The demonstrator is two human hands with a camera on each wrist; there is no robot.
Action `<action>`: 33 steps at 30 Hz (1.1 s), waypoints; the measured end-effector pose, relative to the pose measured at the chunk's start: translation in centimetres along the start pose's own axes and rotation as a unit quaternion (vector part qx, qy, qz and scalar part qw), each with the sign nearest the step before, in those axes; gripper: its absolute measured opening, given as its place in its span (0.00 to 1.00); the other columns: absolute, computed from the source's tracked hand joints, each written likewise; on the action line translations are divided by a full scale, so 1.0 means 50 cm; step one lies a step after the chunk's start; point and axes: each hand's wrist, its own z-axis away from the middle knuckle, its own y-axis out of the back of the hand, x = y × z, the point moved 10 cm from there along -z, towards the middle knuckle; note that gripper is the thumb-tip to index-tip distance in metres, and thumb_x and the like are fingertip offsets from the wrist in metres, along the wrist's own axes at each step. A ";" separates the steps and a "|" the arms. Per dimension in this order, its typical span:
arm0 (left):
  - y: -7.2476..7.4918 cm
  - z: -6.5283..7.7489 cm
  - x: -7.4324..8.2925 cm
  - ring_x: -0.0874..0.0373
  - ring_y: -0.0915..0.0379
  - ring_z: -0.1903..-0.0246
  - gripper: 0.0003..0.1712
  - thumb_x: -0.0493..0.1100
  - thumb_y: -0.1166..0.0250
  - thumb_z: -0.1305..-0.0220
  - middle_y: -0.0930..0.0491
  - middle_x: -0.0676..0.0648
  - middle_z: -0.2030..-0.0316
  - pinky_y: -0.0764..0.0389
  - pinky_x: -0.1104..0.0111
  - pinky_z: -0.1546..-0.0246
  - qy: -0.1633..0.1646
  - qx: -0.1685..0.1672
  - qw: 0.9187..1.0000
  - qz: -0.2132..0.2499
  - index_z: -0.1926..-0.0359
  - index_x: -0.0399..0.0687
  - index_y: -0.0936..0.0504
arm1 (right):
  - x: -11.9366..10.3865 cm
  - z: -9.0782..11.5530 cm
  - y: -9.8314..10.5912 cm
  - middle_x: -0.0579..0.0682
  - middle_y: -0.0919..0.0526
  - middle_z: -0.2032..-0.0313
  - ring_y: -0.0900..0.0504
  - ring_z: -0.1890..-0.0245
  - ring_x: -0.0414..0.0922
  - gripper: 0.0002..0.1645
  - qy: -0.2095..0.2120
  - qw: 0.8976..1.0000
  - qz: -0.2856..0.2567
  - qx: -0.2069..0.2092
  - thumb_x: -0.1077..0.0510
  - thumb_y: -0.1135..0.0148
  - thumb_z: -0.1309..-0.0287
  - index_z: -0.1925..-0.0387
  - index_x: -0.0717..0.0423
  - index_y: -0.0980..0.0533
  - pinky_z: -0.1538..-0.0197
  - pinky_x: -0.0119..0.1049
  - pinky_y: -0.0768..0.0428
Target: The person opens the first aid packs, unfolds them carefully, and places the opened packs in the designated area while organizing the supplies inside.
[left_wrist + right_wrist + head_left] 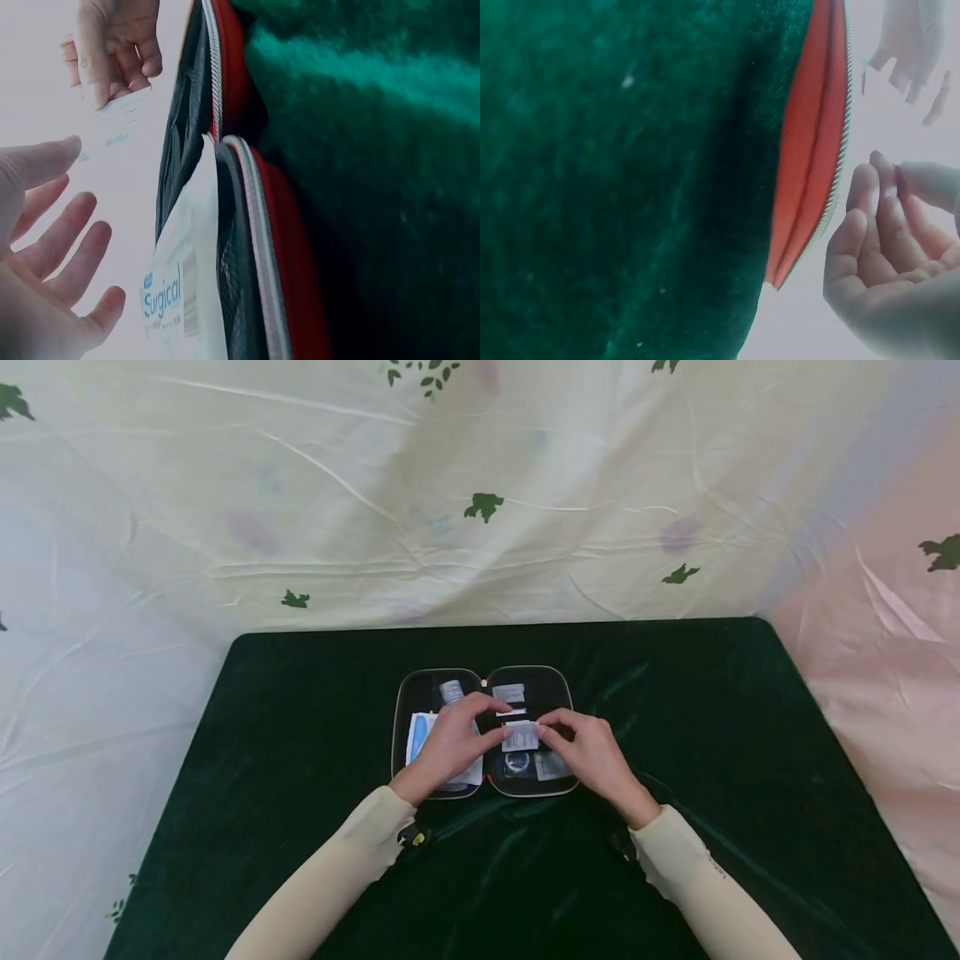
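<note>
Your left arm (322,881) and right arm (712,893) reach forward, angled inward, your left hand (453,737) loosely spread, your right hand (592,750) pinching between thumb (932,184) and fingers (864,187).

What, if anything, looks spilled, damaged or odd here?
Nothing visible looks spilled or damaged: the open red fabric zip case lies on the dark green velvet cloth, and the right hand pinches a small white printed packet. Oddly, both wrist views are washed out over the case's interior.
</note>
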 end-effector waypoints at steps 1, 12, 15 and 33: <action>0.003 0.001 0.000 0.51 0.23 0.42 0.16 0.44 0.27 0.33 0.17 0.48 0.44 0.26 0.50 0.37 -0.002 0.003 1.000 -0.009 0.46 0.47 0.14 | 0.004 -0.002 0.002 0.50 0.12 0.58 0.19 0.63 0.44 0.10 -0.005 1.000 0.000 0.001 0.55 0.36 0.28 0.53 0.54 0.15 0.58 0.39 0.21; 0.012 0.016 0.001 0.48 0.29 0.34 0.17 0.50 0.27 0.33 0.21 0.47 0.37 0.40 0.41 0.28 -0.041 -0.017 0.981 -0.188 0.46 0.51 0.14 | 0.036 -0.029 0.011 0.52 0.12 0.59 0.20 0.65 0.46 0.13 -0.061 0.998 0.024 0.022 0.54 0.36 0.28 0.51 0.58 0.15 0.61 0.39 0.22; 0.003 0.018 -0.002 0.48 0.31 0.32 0.16 0.50 0.27 0.33 0.22 0.47 0.36 0.42 0.39 0.28 -0.047 -0.034 0.974 -0.218 0.47 0.52 0.13 | 0.035 -0.035 0.006 0.53 0.12 0.60 0.20 0.67 0.45 0.13 -0.064 0.997 0.034 0.023 0.54 0.36 0.29 0.51 0.58 0.15 0.63 0.38 0.23; -0.068 0.036 -0.007 0.47 0.44 0.23 0.32 0.69 0.48 0.24 0.25 0.51 0.31 0.57 0.32 0.27 -0.088 -0.152 0.934 -0.311 0.33 0.58 0.19 | 0.010 -0.078 -0.040 0.56 0.11 0.62 0.20 0.76 0.42 0.14 -0.077 0.990 0.111 -0.031 0.57 0.37 0.28 0.52 0.64 0.14 0.71 0.36 0.23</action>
